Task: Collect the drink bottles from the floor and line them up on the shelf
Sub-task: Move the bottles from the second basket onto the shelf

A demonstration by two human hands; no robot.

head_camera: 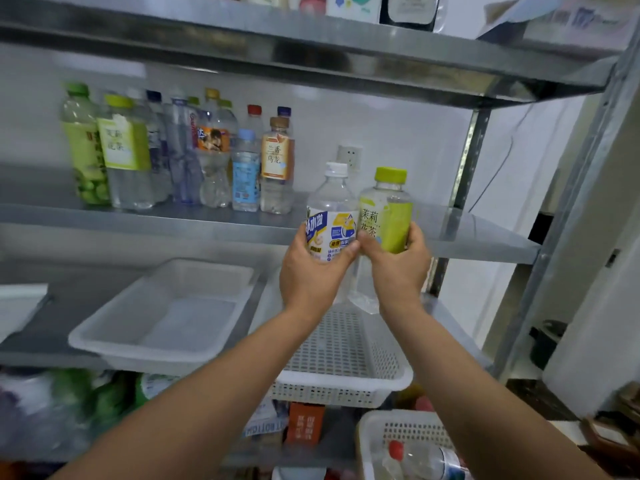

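A white-capped bottle (331, 216) is gripped by the left hand's (311, 275) fingers (300, 234), a green-capped bottle (388, 216) by the right hand's (398, 268), both upright at the shelf's (467, 233) front edge.

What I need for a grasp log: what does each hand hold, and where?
The left hand holds the white-capped bottle round its labelled middle; the right hand holds the green-capped bottle likewise.

white solid tray (187, 327), white perforated basket (346, 348) just beside it, wall socket (349, 155), orange packet (304, 426) below
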